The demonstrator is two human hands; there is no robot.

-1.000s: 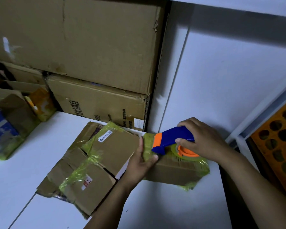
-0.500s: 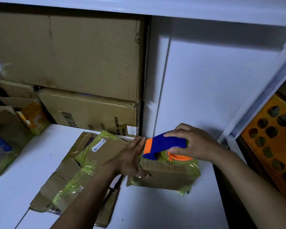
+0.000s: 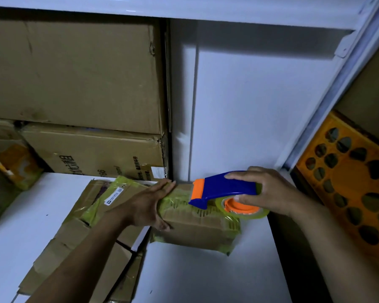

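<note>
A small carton [image 3: 197, 228], wrapped in yellow-green tape, is set on the white counter [image 3: 195, 276], and every place here is given from it. Its left end is pressed by the left hand [image 3: 149, 206], whose grip is flat and open, with nothing enclosed. On its top a blue and orange tape dispenser [image 3: 223, 189] is laid, clasped by the right hand [image 3: 269, 193], whose grip is curled over the handle and round the roll. Because the carton is only braced and not clasped, it could be dragged rightward or tilted by a hard pull of tape. A wrinkled or crooked strip would then be likely. The left fingertips could also be nicked if the cutter were run toward them. To the left of the carton, flattened cartons [image 3: 74, 237] are spread, with nothing in them. Behind it and to the left, large closed boxes [image 3: 74, 73] are stacked, their contents hidden. The carton itself is sealed, so its contents cannot be told. To its right an orange crate [image 3: 348, 193] with round holes is seen, and what it holds cannot be made out.
</note>
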